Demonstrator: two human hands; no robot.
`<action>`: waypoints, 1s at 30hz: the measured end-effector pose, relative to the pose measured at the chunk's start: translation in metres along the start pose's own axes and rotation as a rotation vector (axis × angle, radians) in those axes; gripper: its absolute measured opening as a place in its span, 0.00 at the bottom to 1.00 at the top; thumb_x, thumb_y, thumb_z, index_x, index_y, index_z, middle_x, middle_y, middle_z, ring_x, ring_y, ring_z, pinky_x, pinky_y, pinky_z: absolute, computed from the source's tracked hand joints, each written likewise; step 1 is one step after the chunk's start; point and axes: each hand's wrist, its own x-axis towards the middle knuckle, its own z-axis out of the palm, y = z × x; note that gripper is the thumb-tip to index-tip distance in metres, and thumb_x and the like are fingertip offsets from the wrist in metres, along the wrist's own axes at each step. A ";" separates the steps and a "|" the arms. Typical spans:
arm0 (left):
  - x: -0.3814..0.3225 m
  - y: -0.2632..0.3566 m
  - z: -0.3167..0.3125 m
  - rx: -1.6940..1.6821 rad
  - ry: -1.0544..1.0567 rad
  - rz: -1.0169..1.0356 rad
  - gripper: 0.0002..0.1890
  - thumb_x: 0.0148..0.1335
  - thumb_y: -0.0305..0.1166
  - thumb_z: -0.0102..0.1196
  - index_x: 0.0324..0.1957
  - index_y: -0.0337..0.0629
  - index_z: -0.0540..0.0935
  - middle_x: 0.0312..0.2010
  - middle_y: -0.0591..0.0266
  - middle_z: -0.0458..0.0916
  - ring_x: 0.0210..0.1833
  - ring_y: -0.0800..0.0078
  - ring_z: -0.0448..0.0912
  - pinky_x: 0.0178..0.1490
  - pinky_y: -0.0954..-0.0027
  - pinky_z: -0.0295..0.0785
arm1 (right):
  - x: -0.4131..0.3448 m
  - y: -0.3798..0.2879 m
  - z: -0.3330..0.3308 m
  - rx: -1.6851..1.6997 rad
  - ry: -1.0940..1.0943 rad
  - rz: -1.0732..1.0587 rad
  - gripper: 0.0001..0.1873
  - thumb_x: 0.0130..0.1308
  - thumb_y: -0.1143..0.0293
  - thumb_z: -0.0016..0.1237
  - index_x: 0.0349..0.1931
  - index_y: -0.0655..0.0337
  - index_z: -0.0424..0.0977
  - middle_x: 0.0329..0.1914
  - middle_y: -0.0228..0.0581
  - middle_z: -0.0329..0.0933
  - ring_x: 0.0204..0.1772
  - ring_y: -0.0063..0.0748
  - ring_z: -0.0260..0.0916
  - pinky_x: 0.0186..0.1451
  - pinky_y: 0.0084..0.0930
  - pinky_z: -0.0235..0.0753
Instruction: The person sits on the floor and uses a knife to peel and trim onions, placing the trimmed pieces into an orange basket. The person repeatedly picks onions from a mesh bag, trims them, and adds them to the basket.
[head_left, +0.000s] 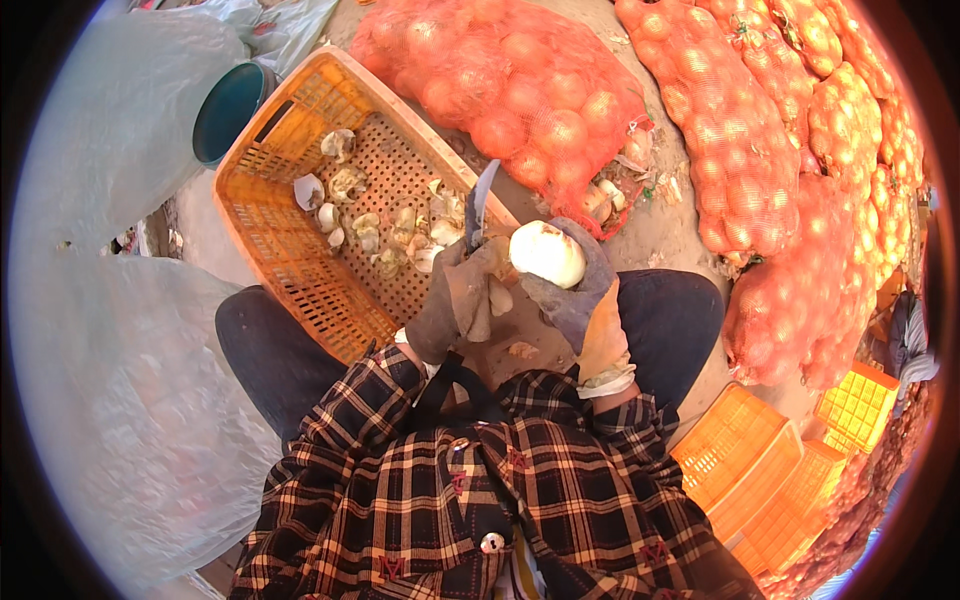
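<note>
My left hand (459, 294), in a worn grey work glove, is shut around a knife (480, 199) whose blade points up and away from me. A peeled white onion (548, 253) rests in my right hand (574, 289), gloved in grey and tan, with the fingers curled behind it. Both hands are close together above my lap, the onion just right of the knife hand. Beyond my left hand, an orange plastic crate (281, 247) stands tilted in view, with several onion skins and scraps (405, 229) on its perforated floor. The knife's handle is mostly hidden by the glove.
A red mesh sack of onions (517, 90) lies just past the crate, and more onion sacks (720, 135) line the right. Behind the crate's left edge is a teal bucket (231, 112). Translucent plastic sheeting (142, 420) covers the left side. Orange crates (739, 450) stand at lower right.
</note>
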 end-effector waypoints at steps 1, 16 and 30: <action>-0.001 0.004 0.001 0.032 0.073 -0.079 0.22 0.71 0.40 0.61 0.59 0.34 0.78 0.25 0.68 0.80 0.17 0.80 0.75 0.21 0.77 0.69 | 0.000 0.000 0.001 -0.007 0.013 -0.037 0.38 0.53 0.75 0.73 0.64 0.65 0.71 0.59 0.46 0.78 0.58 0.33 0.79 0.61 0.28 0.81; -0.012 0.027 0.016 0.249 0.015 0.071 0.25 0.74 0.47 0.57 0.58 0.32 0.79 0.22 0.67 0.80 0.16 0.82 0.74 0.19 0.79 0.65 | 0.005 0.029 0.005 -0.311 -0.004 -0.276 0.37 0.53 0.65 0.72 0.63 0.65 0.73 0.62 0.52 0.76 0.64 0.51 0.75 0.68 0.39 0.76; -0.007 0.016 0.012 0.302 -0.013 0.066 0.31 0.68 0.55 0.59 0.54 0.32 0.82 0.28 0.64 0.81 0.19 0.84 0.72 0.24 0.78 0.65 | 0.002 0.011 0.005 0.361 0.014 0.233 0.42 0.53 0.79 0.70 0.70 0.65 0.64 0.66 0.46 0.73 0.67 0.37 0.73 0.65 0.34 0.80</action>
